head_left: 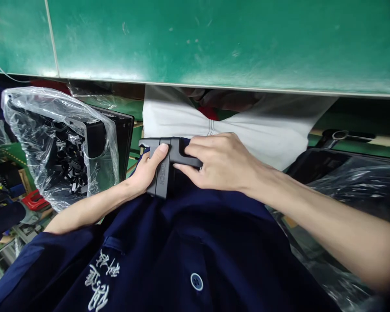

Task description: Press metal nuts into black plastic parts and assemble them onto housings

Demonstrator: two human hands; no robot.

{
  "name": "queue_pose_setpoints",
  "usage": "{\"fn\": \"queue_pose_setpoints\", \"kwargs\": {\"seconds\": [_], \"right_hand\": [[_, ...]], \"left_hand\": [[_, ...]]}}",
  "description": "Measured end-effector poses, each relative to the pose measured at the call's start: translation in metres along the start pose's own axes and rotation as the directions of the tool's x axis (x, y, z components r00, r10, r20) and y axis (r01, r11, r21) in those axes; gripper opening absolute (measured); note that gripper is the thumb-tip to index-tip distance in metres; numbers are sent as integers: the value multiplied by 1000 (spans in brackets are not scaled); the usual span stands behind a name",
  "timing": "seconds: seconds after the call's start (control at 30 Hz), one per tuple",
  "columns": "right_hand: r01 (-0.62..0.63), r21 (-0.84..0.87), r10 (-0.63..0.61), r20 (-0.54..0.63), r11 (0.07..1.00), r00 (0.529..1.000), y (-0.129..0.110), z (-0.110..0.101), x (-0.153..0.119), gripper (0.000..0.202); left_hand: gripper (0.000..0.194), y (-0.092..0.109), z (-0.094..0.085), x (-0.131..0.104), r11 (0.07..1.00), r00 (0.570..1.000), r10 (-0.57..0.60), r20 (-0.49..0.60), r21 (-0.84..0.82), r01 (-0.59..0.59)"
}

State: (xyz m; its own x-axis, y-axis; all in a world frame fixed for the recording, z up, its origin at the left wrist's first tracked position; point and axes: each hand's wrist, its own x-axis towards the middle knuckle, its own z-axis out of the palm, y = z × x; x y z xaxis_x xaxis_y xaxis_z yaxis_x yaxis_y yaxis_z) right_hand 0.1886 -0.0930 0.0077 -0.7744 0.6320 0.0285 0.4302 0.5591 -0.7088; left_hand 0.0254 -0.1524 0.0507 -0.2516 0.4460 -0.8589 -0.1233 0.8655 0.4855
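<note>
A black plastic housing part (164,167), angular with a notched arm running to the right and faint raised lettering on its upright face, sits in the person's lap, just below the edge of the green desk (214,43) and against the dark blue shirt (188,242). The left hand (147,171) grips it from below and the left, thumb laid flat up the front face, the remaining fingers hidden behind the part. The right hand (220,162) comes in from the right and lies over the arm of the part, its fingers (195,151) held close together and curled onto the top edge, thumb tucked under; a ring shows on one finger. Behind both hands lies white cloth (233,125) over the person's legs. To the left, a clear plastic bag (52,143) holds many small black parts beside a black box (121,134). To the right, more crinkled plastic film (353,186) covers a dark bin.
</note>
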Motion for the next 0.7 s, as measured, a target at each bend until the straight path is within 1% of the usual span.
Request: {"fn": "queue_pose_setpoints", "kwargs": {"seconds": [0.07,0.13,0.2,0.27,0.33,0.4,0.47,0.53,0.6,0.63,0.7], "right_hand": [[-19,58,19,-5,998,1000,5,6,3,28],[-44,71,45,-16,997,999,3,15,-1,27],[-46,28,47,-30,999,998,-8,23,-11,26],[22,-21,-22,6,1000,1000,-22,30,-23,24],[100,-47,-98,45,994,994,-35,33,-32,19],[127,-65,-126,21,990,992,-39,33,-35,17],[128,-88,-135,-79,988,988,-34,29,-31,19],[136,-108,-156,-205,985,966,-22,22,-23,25],[131,-107,-158,-302,986,940,-7,15,-12,29],[113,-86,-134,-322,990,937,-1,11,-6,30],[61,8,-56,-298,998,953,11,7,3,30]], "left_hand": [[55,1,0,4,997,998,-67,8,-24,67],[54,1,0,8,992,993,-118,8,-36,118],[54,2,0,10,988,988,-151,-8,-39,151],[56,7,1,11,987,988,-157,-16,-37,156],[59,15,3,11,996,996,-89,-15,-11,89],[60,25,6,12,999,999,34,-7,29,-34],[59,33,8,13,985,986,167,-8,45,-166],[56,37,9,12,967,967,252,-35,31,-251],[54,36,9,10,962,961,272,-54,12,-272],[54,33,9,9,967,966,255,-48,0,-255],[56,28,9,7,981,982,189,-20,-39,-190]]}}
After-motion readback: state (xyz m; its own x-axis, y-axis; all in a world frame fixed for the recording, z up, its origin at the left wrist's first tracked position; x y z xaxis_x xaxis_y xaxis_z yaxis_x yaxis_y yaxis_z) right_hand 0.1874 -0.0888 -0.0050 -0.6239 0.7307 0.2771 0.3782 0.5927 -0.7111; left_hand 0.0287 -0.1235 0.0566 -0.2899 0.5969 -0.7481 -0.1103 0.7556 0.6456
